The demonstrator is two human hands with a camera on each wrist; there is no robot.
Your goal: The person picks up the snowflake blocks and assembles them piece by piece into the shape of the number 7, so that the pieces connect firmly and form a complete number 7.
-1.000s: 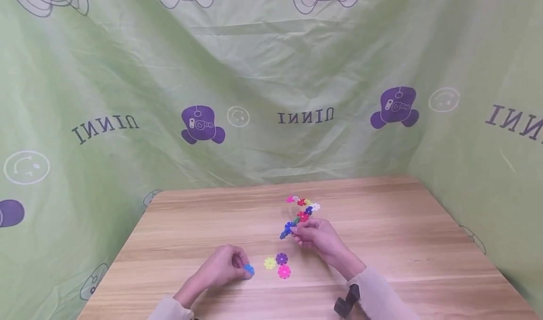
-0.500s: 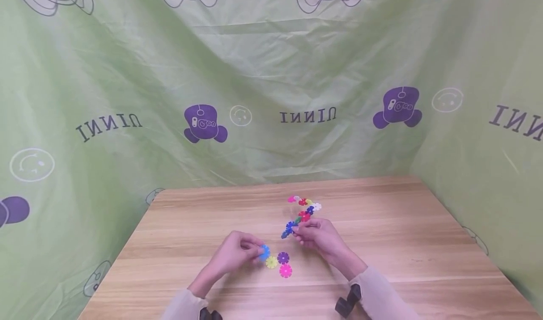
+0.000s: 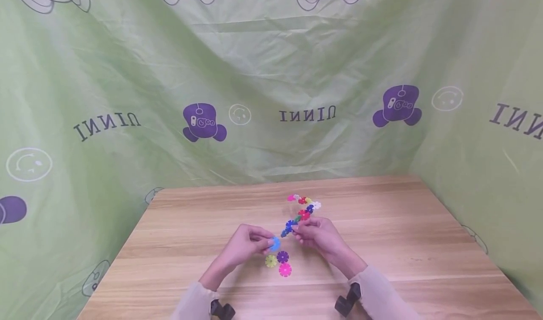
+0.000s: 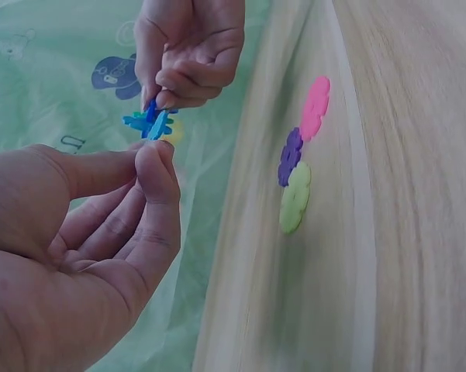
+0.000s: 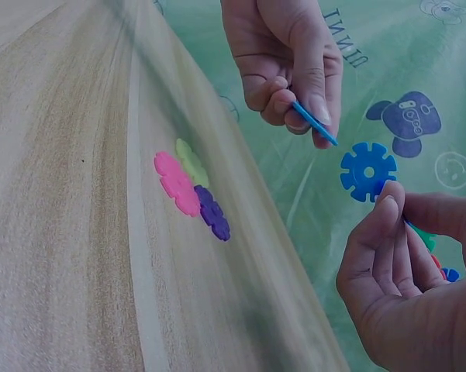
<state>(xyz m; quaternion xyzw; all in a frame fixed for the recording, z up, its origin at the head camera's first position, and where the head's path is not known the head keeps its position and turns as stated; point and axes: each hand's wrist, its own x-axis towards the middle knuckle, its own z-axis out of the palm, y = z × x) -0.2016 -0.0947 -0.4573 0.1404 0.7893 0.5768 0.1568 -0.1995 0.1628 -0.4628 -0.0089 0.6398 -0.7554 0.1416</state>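
My left hand (image 3: 246, 244) pinches a light blue notched snowflake disc (image 3: 275, 243) between thumb and fingertips. In the right wrist view this disc (image 5: 314, 122) appears edge-on, with a gap between it and the blue end disc (image 5: 357, 174) of a chain. My right hand (image 3: 320, 235) pinches that chain of interlocked snowflake discs (image 3: 304, 215) near its blue end. Red, white, yellow, green and pink discs follow, curving away toward the back. Just below the hands, a yellow disc (image 3: 270, 261), a purple disc (image 3: 283, 257) and a pink disc (image 3: 285, 269) lie flat, close together.
The wood-grain table (image 3: 178, 225) fills the lower part of the head view. Behind it and at both sides hangs a green printed curtain (image 3: 254, 70). Dark wrist devices sit by both cuffs, the right device (image 3: 348, 299) near the table surface.
My left hand has lifted the light blue disc and carried it rightward and away from me, near the chain's blue end. My right hand and the chain have stayed almost still.
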